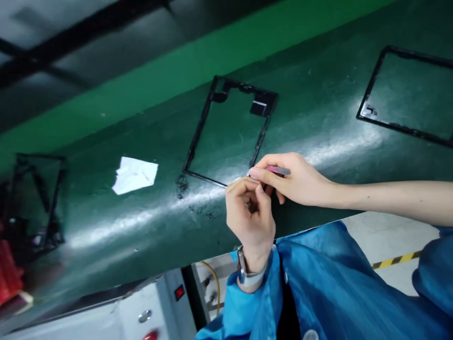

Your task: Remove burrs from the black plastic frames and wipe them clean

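Note:
My left hand (250, 208), with a watch on its wrist, is closed in a pinch at the near corner of a thin black rectangular frame (198, 130). What its fingertips hold, if anything, is hidden. Held like a pen in my right hand (295, 177) is a slim pink-and-grey tool (278, 170); its tip is covered by the fingers. Both hands touch or nearly touch, over the frame's near right corner. The frame lies flat on the green work surface (166, 137), with dark pads at its far corners.
A torn white sheet (136, 174) lies left of the frame. Another black frame (406, 126) lies at the right. Blurred black frames (56, 198) and a red object (9, 274) are at the far left. A grey machine panel (166, 302) stands below the near edge.

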`<state>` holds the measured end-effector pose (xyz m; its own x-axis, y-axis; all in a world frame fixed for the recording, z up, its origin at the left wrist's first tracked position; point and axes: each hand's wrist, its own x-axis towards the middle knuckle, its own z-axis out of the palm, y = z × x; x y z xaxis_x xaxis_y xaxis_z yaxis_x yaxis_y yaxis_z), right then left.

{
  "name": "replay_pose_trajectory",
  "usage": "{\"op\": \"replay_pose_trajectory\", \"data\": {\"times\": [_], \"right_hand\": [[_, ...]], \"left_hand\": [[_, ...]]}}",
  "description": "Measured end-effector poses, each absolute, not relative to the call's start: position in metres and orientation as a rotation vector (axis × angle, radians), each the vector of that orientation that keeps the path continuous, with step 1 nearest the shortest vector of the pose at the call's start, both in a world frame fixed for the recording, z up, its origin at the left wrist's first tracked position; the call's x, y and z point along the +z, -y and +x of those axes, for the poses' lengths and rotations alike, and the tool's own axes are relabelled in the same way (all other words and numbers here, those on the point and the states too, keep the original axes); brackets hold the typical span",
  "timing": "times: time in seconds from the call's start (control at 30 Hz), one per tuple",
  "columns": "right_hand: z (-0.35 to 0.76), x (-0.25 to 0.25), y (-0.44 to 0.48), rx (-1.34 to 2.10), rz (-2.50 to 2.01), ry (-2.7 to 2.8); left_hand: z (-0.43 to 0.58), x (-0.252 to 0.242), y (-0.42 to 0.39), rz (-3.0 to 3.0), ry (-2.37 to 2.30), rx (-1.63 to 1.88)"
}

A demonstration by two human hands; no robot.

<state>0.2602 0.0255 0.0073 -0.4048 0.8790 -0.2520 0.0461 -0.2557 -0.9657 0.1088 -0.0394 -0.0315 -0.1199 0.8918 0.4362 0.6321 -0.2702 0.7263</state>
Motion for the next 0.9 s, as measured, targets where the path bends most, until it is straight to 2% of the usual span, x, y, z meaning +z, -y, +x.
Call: {"op": "replay_pose_trajectory", "data": {"times": [0.17, 0.33, 0.4, 0.57, 0.77, 0.9], "right_hand": [[0.265, -0.010, -0.034, 1.365, -1.158, 1.626], [0.270, -0.015, -0.037, 1.314, -1.097, 1.619], [0.271, -0.013, -0.037, 1.347, -1.126, 1.600], [0.273, -0.004, -0.036, 1.477, -1.255, 1.564], [0.277, 0.003, -0.032, 1.344, -1.329, 1.618], [0.274, 0.001, -0.031, 1.532, -1.272, 1.469]], "left_hand": [[0.066, -0.027, 0.039, 1.930, -1.767, 1.312], [-0.005, -0.012, 0.022, 2.230, -1.666, 0.804], [-0.013, -0.015, 0.015, 2.333, -1.614, 0.721], [0.013, -0.029, 0.009, 2.406, -1.547, 0.735], [0.035, -0.032, 0.012, 2.436, -1.499, 0.919], [0.048, -0.029, 0.015, 2.431, -1.425, 1.003]]}}
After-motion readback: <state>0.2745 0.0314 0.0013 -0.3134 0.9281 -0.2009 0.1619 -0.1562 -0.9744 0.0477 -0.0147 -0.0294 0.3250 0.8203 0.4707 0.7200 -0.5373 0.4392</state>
